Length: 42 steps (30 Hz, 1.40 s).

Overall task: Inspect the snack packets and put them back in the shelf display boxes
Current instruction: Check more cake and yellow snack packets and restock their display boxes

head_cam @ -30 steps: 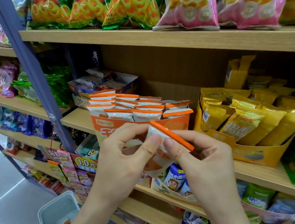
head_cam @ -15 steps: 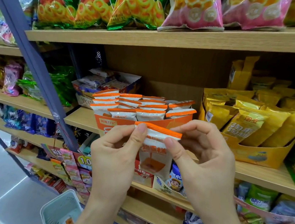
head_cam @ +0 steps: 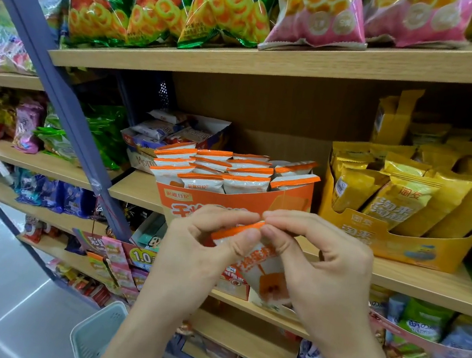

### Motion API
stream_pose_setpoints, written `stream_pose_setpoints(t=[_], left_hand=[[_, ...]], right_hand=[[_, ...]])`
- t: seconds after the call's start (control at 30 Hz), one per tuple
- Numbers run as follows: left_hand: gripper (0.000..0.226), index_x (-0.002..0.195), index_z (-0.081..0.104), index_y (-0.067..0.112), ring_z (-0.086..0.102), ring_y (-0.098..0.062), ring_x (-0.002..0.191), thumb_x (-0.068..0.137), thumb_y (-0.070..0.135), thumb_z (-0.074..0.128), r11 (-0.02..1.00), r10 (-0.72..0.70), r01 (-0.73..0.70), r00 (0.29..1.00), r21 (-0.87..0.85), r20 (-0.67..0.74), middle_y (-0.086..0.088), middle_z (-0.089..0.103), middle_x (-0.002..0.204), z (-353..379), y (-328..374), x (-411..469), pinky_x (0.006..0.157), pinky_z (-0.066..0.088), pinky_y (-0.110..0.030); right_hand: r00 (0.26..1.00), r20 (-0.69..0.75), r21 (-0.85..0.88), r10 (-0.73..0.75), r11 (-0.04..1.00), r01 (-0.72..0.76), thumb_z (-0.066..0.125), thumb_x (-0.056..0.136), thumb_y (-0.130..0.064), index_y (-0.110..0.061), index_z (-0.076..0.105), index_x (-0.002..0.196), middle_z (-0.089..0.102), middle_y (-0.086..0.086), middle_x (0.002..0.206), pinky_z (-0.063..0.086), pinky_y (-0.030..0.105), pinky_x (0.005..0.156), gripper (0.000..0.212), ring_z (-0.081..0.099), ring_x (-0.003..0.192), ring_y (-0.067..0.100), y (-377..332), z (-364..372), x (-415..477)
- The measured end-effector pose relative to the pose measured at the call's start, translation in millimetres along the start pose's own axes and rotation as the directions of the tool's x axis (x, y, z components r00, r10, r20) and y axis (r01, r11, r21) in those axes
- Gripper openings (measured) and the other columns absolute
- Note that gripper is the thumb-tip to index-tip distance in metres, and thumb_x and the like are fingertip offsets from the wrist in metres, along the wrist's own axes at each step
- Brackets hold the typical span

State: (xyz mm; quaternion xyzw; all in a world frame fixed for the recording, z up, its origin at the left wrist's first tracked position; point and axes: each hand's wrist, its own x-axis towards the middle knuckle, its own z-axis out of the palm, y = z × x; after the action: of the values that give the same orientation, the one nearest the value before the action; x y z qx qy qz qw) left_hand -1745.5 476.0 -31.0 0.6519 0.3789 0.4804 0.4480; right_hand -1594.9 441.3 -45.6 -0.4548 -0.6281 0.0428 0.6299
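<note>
A small white snack packet (head_cam: pixel 267 275) with an orange top seal hangs tilted between my hands, just in front of the orange display box (head_cam: pixel 225 204). My left hand (head_cam: pixel 204 258) pinches the packet's orange top edge between thumb and forefinger. My right hand (head_cam: pixel 316 266) pinches the same edge right beside it, fingertips almost touching the left ones. Several matching packets (head_cam: pixel 230 169) stand upright in rows inside the orange box on the middle shelf.
A yellow display box (head_cam: pixel 399 243) of yellow packets stands to the right on the same wooden shelf (head_cam: pixel 424 279). A box of white-blue packets (head_cam: pixel 172 132) sits behind left. Large chip bags (head_cam: pixel 220 7) line the shelf above. A pale basket (head_cam: pixel 96 337) sits low left.
The packet has tilted and dropped a little. My hands have closed together on its top edge, and the view has moved closer to the shelf.
</note>
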Motion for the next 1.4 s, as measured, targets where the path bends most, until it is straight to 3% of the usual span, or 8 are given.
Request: stream_pose_setpoints(t=[0.13,0.33,0.67,0.87,0.97,1.13,1.3,1.4], left_hand=[[0.021,0.087,0.08,0.029,0.068,-0.019,0.093,0.07,0.038,0.071,0.996,0.093,-0.09,0.987,0.027,-0.132,0.002,0.069,0.093,0,-3,2,0.071,0.06,-0.035],[0.022,0.082,0.077,0.019,0.071,-0.017,0.082,0.071,0.036,0.068,0.972,-0.032,-0.055,0.931,-0.226,-0.364,-0.001,0.073,0.083,-6,-8,15,0.066,0.058,-0.031],[0.021,0.095,0.056,0.018,0.071,-0.011,0.087,0.089,0.038,0.053,0.992,-0.092,0.059,0.938,-0.107,-0.335,0.001,0.072,0.091,4,-23,23,0.061,0.059,-0.028],[0.014,0.096,0.053,0.02,0.07,-0.009,0.091,0.098,0.033,0.049,0.993,-0.074,0.098,0.945,0.058,-0.318,0.002,0.071,0.095,16,-26,35,0.068,0.06,-0.03],[0.01,0.093,0.055,0.029,0.068,-0.007,0.088,0.096,0.038,0.051,0.965,0.018,0.057,0.959,0.256,-0.283,0.008,0.07,0.091,20,-25,43,0.073,0.057,-0.028],[0.038,0.125,0.056,0.034,0.045,-0.008,0.122,0.089,0.034,0.066,0.615,0.341,-0.116,0.931,0.78,-0.13,0.014,0.056,0.127,20,-31,52,0.1,0.038,-0.025],[0.059,0.137,0.044,0.037,0.041,-0.028,0.132,0.084,0.031,0.069,0.276,0.35,-0.192,0.933,0.942,0.087,-0.002,0.053,0.142,13,-48,62,0.103,0.041,-0.057],[0.047,0.131,0.049,0.03,0.049,-0.033,0.127,0.086,0.025,0.06,0.237,0.393,-0.245,0.909,0.94,0.137,-0.006,0.059,0.136,1,-51,68,0.097,0.047,-0.059]], right_hand=[[0.97,0.193,0.157,0.15,0.971,-0.182,0.064,0.086,-0.04,-0.045,0.061,0.114,0.066,-0.024,0.1,0.052,0.008,0.074,0.028,0.06,0.104,-0.006,-7,-4,7],[0.771,0.56,-0.103,0.305,0.948,-0.3,0.052,0.083,-0.051,-0.064,0.043,0.128,0.059,-0.028,0.117,0.056,0.016,0.075,0.048,0.058,0.104,-0.01,2,-28,13],[0.898,0.165,0.322,0.407,0.839,-0.439,0.068,0.068,-0.036,-0.034,0.068,0.1,0.075,-0.013,0.089,0.057,0.02,0.055,0.032,0.072,0.086,0.004,2,-40,22],[0.859,0.294,0.451,0.42,0.731,-0.512,0.057,0.077,-0.043,-0.05,0.057,0.115,0.07,-0.018,0.102,0.06,0.028,0.057,0.039,0.07,0.095,0.008,-6,-39,29],[0.89,0.208,0.387,0.405,0.802,-0.455,0.055,0.076,-0.048,-0.046,0.059,0.107,0.066,-0.024,0.1,0.057,0.023,0.053,0.031,0.069,0.092,0.002,-4,-42,34],[0.927,0.047,0.252,0.372,0.894,-0.371,0.057,0.079,-0.045,-0.04,0.062,0.093,0.066,-0.023,0.096,0.054,0.015,0.054,0.016,0.066,0.091,-0.005,8,-55,41],[0.964,0.032,0.05,0.263,0.963,-0.264,0.064,0.087,-0.025,-0.044,0.058,0.101,0.064,-0.022,0.092,0.051,0.009,0.056,0.024,0.059,0.096,-0.011,17,-64,44],[0.987,0.045,-0.092,0.155,0.984,-0.15,0.063,0.088,-0.022,-0.044,0.055,0.108,0.056,-0.031,0.102,0.054,0.011,0.064,0.03,0.054,0.101,-0.013,21,-65,49]])
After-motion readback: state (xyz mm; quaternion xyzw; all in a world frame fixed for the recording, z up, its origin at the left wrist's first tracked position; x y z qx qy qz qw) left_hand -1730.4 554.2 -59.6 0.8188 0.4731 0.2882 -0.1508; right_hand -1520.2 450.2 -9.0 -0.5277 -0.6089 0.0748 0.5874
